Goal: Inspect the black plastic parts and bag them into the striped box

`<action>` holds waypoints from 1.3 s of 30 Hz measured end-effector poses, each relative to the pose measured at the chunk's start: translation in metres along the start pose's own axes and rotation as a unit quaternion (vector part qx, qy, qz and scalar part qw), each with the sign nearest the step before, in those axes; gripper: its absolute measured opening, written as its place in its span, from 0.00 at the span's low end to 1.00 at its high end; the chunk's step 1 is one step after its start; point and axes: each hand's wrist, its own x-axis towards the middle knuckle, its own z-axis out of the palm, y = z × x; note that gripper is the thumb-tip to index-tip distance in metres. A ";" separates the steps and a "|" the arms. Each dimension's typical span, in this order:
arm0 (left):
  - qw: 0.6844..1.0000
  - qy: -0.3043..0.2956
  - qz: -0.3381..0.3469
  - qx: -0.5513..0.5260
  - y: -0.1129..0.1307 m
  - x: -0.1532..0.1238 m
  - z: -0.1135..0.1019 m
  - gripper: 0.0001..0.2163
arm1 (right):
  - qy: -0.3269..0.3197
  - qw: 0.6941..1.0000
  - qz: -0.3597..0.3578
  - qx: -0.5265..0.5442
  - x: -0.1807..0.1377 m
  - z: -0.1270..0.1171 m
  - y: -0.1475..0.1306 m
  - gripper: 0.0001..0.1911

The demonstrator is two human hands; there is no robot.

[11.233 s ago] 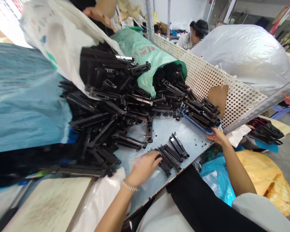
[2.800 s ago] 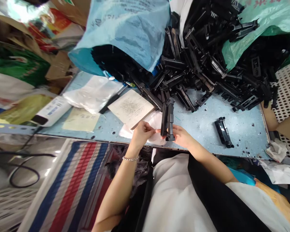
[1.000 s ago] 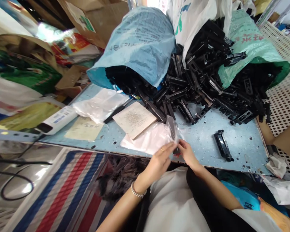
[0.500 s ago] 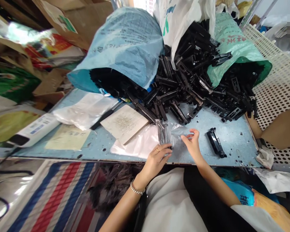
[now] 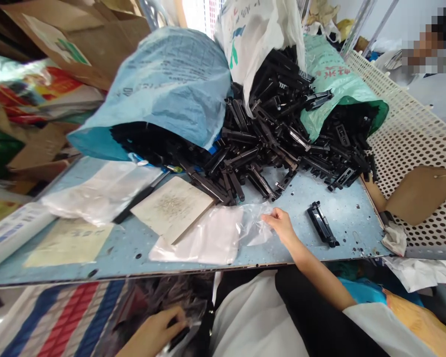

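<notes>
My right hand pinches the edge of a thin clear plastic bag over the table's front half. Beside that bag lies a stack of flat clear bags. Below the table edge, my left hand is closed around a black plastic part in clear wrapping, though its fingers are partly blurred. Under it are more dark, plastic-wrapped pieces. A single black plastic part lies on the table to the right of my right hand.
Black parts pile up at the back, spilling from a blue sack, a white sack and a green sack. A square board lies left of centre. A perforated panel borders the right side. Another person is at the upper right.
My left hand has moved from the table down below its front edge, taking the bagged black part along. My right hand has shifted slightly left, holding a clear bag. The view has turned.
</notes>
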 end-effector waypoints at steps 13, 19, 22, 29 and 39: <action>0.887 0.229 0.288 -0.278 0.215 0.122 -0.004 0.11 | -0.037 0.996 -0.037 -0.073 -0.012 0.005 -0.019 0.30; 0.869 0.107 0.452 -0.168 0.229 0.141 0.001 0.17 | -0.003 0.988 -0.064 -0.144 -0.020 -0.047 -0.015 0.27; 0.887 0.119 0.425 -0.133 0.237 0.148 0.000 0.13 | -0.042 0.982 -0.070 -0.172 -0.029 -0.056 -0.013 0.24; 0.870 0.286 0.394 -0.070 0.216 0.156 -0.020 0.13 | 0.107 0.871 -0.042 -0.478 -0.035 -0.107 -0.042 0.12; 0.763 0.426 0.486 0.034 0.227 0.140 -0.036 0.18 | -0.094 0.802 -0.152 -0.571 -0.055 -0.138 -0.027 0.18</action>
